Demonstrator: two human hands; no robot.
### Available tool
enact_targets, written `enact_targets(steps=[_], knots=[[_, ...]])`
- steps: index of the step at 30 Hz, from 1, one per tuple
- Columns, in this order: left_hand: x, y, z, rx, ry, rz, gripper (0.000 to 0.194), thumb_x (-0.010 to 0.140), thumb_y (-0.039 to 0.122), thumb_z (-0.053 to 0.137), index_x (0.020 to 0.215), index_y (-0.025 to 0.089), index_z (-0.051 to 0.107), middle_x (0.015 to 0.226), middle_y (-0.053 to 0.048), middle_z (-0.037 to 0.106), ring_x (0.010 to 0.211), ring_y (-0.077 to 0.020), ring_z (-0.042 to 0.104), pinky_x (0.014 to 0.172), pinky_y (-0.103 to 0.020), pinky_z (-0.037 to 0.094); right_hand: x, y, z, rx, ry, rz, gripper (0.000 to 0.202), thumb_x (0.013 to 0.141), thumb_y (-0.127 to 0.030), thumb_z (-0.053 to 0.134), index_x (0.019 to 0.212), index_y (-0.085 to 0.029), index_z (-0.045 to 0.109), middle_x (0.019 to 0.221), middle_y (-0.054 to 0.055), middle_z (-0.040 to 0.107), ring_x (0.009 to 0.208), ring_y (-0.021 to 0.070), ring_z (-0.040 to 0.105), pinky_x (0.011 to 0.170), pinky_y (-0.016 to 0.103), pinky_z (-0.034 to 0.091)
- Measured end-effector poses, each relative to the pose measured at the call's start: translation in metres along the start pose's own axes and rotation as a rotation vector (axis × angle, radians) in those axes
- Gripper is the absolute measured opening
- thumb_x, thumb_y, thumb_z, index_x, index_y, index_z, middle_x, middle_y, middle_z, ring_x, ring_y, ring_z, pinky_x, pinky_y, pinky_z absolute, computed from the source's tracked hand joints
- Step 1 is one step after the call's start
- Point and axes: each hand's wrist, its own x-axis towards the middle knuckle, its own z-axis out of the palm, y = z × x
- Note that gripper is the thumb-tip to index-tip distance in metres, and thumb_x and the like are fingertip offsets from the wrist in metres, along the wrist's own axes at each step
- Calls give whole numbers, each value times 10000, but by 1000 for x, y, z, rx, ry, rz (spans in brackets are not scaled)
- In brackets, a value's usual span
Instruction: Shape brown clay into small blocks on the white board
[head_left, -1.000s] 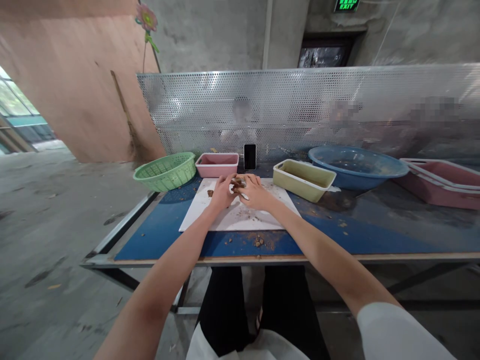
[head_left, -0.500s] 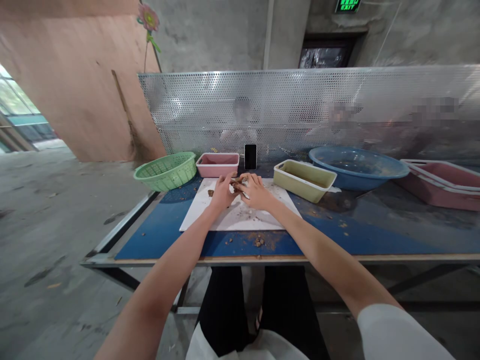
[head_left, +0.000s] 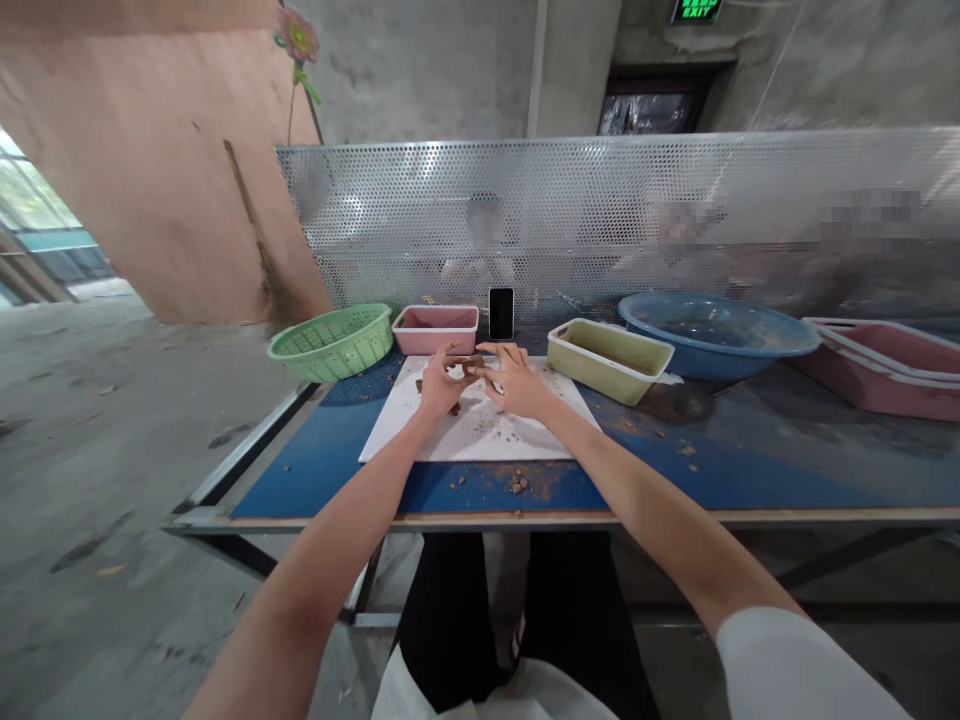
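Note:
Over the white board [head_left: 480, 440] my two hands meet at a brown clump [head_left: 472, 364], which looks like soil or root. My left hand [head_left: 441, 382] pinches its left side between thumb and fingers. From the right, my right hand [head_left: 514, 380] has its fingers curled on the same clump. Another brown piece [head_left: 454, 408] lies on the board beside my left hand, and dark crumbs are scattered to the right of it. The exact shape of the held clump is partly hidden by my fingers.
Behind the board stand a pink basin [head_left: 436, 342] and a phone [head_left: 501, 313]. A green basket [head_left: 334, 345] is at the left. Rightward are an olive basin [head_left: 607, 375], a blue tub [head_left: 720, 355] and pink basins [head_left: 877, 385]. Soil crumbs [head_left: 519, 484] lie near the front edge.
My left hand has shifted slightly left, and its fingers are more spread around the clump. A brown piece now shows on the board beside it.

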Motion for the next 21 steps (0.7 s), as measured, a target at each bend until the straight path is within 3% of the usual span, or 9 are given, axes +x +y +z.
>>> enact_targets(steps=[3,7,11,15,21], knots=[[0,1,0,-17,5,-1,724,747,236,895,1403,225,590,1084,-80,815,1071,-271,720,974,-425,528,1,0,3,-18,8,47,565,983,-274,578,1548,-268,575,1685,146,325,1476,386,301,1176,605,318],[0,1,0,-24,-22,-4,741,743,236,902,1408,215,576,1082,-89,819,1056,-269,725,973,-427,523,2,1,6,-65,26,108,527,980,-251,570,1504,-219,615,1688,175,315,1488,390,287,1186,612,306],[0,-1,0,-19,-16,-8,724,753,223,890,1406,223,577,1077,-84,821,1043,-265,728,970,-426,523,2,0,6,-59,-18,22,534,973,-267,594,1506,-260,614,1698,148,309,1494,385,281,1194,620,297],[0,-1,-1,-21,-11,-11,706,763,261,891,1395,218,580,1048,-83,822,1050,-269,734,986,-435,517,2,-2,4,-84,24,96,511,982,-257,566,1489,-228,628,1687,170,327,1483,393,296,1173,625,316],[-1,0,-1,-25,-4,-19,677,756,242,883,1371,222,599,1058,-82,820,1037,-270,736,978,-436,524,2,-5,4,-62,-15,46,512,986,-258,551,1491,-264,632,1698,140,324,1479,399,292,1173,633,296]])
